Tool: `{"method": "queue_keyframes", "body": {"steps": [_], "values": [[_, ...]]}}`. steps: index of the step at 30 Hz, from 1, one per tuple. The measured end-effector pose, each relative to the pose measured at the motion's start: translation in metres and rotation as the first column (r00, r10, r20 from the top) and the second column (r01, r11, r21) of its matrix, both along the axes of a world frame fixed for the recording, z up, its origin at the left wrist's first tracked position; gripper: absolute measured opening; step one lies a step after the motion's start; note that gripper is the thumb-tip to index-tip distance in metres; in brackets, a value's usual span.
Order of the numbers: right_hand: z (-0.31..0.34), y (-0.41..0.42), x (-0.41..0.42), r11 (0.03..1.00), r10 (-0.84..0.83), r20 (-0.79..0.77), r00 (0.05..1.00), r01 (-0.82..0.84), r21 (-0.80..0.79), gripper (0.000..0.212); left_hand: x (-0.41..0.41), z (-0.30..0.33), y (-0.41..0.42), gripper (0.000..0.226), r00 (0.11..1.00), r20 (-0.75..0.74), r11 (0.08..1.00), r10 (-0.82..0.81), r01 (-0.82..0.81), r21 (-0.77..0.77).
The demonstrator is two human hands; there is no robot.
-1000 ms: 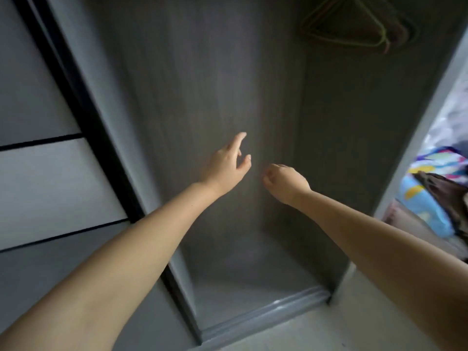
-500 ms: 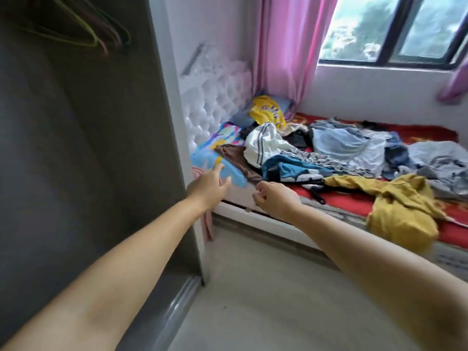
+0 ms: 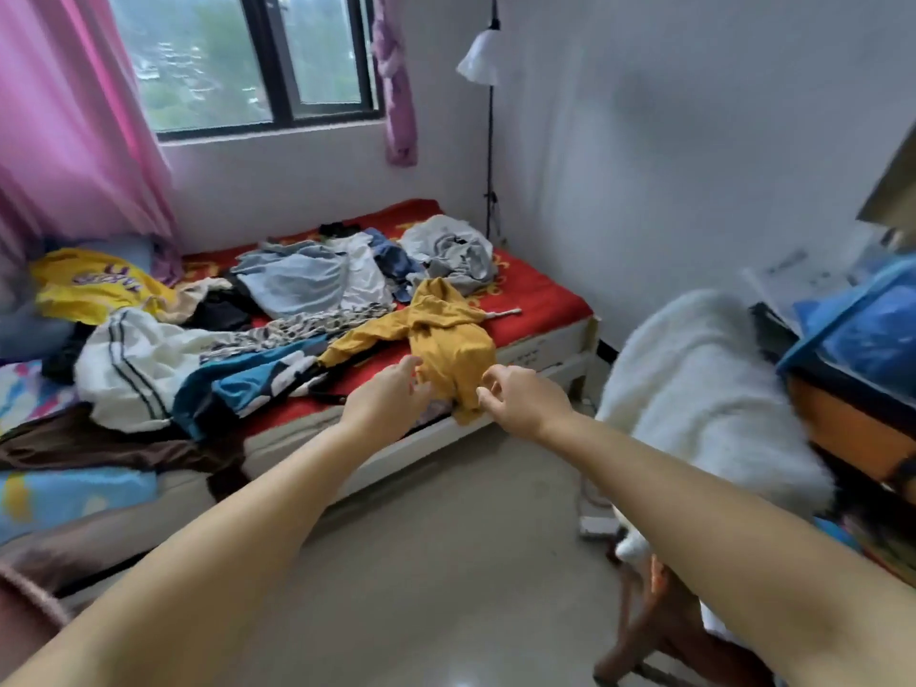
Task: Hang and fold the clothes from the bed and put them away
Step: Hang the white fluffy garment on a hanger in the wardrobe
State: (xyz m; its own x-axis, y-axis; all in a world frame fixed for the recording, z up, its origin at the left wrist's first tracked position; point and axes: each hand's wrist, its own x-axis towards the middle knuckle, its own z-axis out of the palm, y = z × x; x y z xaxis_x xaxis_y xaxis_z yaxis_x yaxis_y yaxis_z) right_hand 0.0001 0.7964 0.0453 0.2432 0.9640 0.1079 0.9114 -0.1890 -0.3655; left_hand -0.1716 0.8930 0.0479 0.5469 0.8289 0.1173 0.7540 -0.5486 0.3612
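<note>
Your empty, half-open left hand (image 3: 391, 396) and right hand (image 3: 515, 396) flank the soft, light hoodie (image 3: 448, 339) (take its shoulders).

— What are we facing?
— We're facing the bed (image 3: 540, 309), with clothes lying across it and the window (image 3: 248, 57) sitting behind it.
— And to our right?
— A chair (image 3: 694, 389) is standing beside the bed's foot, and a lamp (image 3: 483, 57) is standing in the corner behind.
— Our hands?
— Our left hand (image 3: 391, 399) and right hand (image 3: 520, 399) are reaching on either side of the hoodie (image 3: 446, 339) hanging over the bed's near edge.
</note>
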Motion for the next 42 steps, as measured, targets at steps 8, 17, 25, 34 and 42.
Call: {"method": "queue_keyframes", "body": {"steps": [8,17,25,34,42], "values": [[0.007,-0.125,0.103,0.874,-0.484,-0.019,0.875,0.485,0.03,0.034,0.159,-0.018,-0.058,0.041,0.898,0.015,0.898,-0.439,0.439,-0.023],[-0.016,-0.195,0.233,0.669,-0.738,-0.133,0.662,0.743,-0.008,0.029,0.307,-0.028,-0.104,0.047,0.775,0.01,0.774,-0.632,0.632,-0.037],[-0.072,-0.202,0.311,0.606,-0.795,-0.34,0.503,0.687,-0.401,0.06,0.41,-0.016,-0.103,0.043,0.754,0.019,0.754,-0.657,0.657,0.005],[-0.136,-0.21,0.317,0.538,-0.733,-0.638,-0.236,0.373,-0.756,0.071,0.508,-0.028,-0.106,0.038,0.493,-0.471,0.458,-0.731,0.867,0.196],[-0.15,-0.188,0.32,0.509,-0.717,-0.622,-0.314,0.373,-0.776,0.029,0.56,-0.048,-0.102,0.071,0.239,-0.929,0.494,-0.282,0.866,0.073]]}}
